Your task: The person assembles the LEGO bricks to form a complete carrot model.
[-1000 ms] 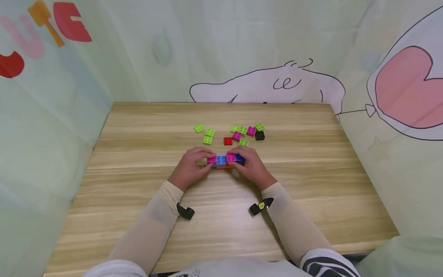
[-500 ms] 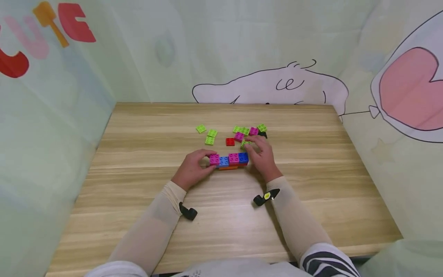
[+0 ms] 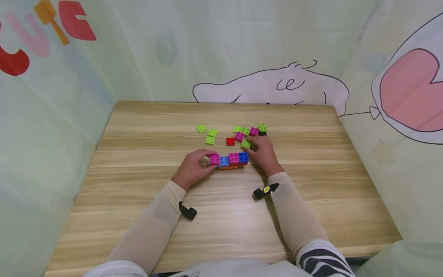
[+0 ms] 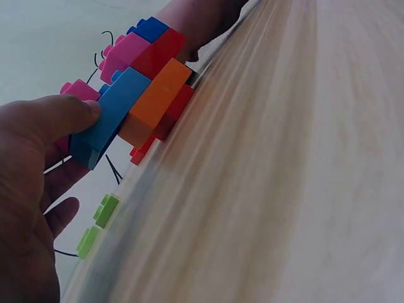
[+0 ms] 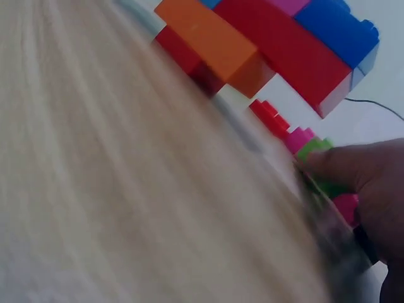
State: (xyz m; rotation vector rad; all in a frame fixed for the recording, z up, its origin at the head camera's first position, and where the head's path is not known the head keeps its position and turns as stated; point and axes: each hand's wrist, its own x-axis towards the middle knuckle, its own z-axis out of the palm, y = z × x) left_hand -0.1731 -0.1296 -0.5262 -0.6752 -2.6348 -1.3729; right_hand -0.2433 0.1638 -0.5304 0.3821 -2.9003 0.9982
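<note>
A built row of toy building bricks [image 3: 233, 157] has pink, light blue, pink and dark blue on top. My left hand [image 3: 192, 168] pinches its left end, thumb in front and fingers behind. In the left wrist view the thumb presses a light blue brick [image 4: 113, 113]; an orange brick [image 4: 158, 101] and red ones sit lower in the build. Beyond the right end, my right hand [image 3: 264, 154] pinches a lime green brick [image 3: 245, 144] among the loose ones. That green brick is partly covered by the thumb in the right wrist view.
Behind the build lie a loose red brick [image 3: 230, 141], a pink brick [image 3: 239, 136] and several more lime and pink ones. Three lime bricks [image 3: 209, 140] are at the left. A black brick [image 3: 262, 134] is mostly hidden by the right hand. Fabric walls [image 3: 155, 69] border the wooden table [image 3: 145, 134].
My right hand has let go of the build's right end and moved right and back to the lime green brick. The left hand has kept its grip on the build.
</note>
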